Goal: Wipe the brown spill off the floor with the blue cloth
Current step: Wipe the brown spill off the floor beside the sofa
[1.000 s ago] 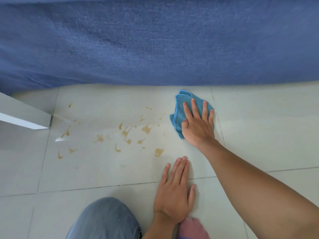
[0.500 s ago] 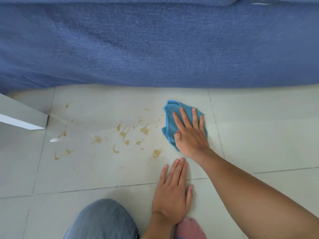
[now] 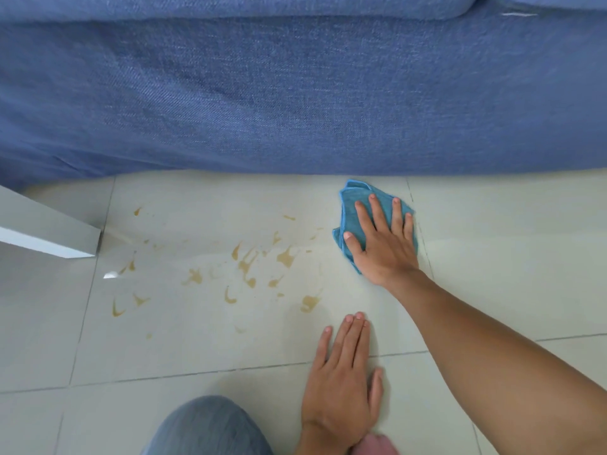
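The brown spill (image 3: pixel 249 264) is scattered as several splashes and streaks across a pale floor tile, left of centre. A crumpled blue cloth (image 3: pixel 356 205) lies on the floor at the spill's right edge, close to the sofa base. My right hand (image 3: pixel 382 241) presses flat on the cloth with fingers spread, covering its near half. My left hand (image 3: pixel 341 372) rests palm down on the bare tile nearer to me, holding nothing. One larger brown blot (image 3: pixel 308 303) sits just beyond its fingertips.
A blue fabric sofa (image 3: pixel 295 93) fills the whole back of the view. A white furniture corner (image 3: pixel 49 238) juts in from the left beside the spill. My knee in grey-blue jeans (image 3: pixel 210 428) is at the bottom edge, with a pink object (image 3: pixel 377 446) beside it.
My right hand slid the cloth left and toward me, up to the spill's edge, then back right and away toward the sofa. The left hand stayed planted.
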Action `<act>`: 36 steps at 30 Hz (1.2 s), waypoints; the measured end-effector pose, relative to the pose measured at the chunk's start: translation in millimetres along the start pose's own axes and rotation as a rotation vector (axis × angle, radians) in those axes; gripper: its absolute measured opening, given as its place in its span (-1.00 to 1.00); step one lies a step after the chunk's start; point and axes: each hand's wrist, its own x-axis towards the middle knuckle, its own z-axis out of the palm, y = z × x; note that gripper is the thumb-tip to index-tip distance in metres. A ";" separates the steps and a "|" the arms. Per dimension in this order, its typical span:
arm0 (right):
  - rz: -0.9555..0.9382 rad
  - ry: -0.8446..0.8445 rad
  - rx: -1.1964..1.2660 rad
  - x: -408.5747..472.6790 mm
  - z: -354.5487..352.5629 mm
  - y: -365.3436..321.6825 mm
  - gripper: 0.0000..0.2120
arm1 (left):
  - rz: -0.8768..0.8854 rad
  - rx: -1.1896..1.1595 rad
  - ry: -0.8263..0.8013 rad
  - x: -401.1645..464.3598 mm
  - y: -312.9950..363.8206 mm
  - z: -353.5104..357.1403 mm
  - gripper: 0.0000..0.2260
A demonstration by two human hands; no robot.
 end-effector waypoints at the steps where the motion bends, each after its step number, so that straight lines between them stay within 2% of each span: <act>1: -0.013 0.001 -0.010 1.3 0.5 -2.5 -0.34 | 0.003 0.002 0.005 0.2 -0.1 0.2 -0.34; 10: -0.175 0.001 -0.048 -5.2 3.4 7.0 -0.39 | 0.014 0.005 0.013 -1.2 0.5 2.2 -0.35; 25: -0.091 -0.032 -0.027 -35.4 10.6 13.5 -0.37 | 0.055 -0.092 -0.014 -1.6 -11.6 -11.8 -0.39; 36: -0.045 -0.151 -0.031 -40.1 -0.7 5.1 -0.42 | -0.096 -0.063 0.066 6.6 -28.2 -51.5 -0.59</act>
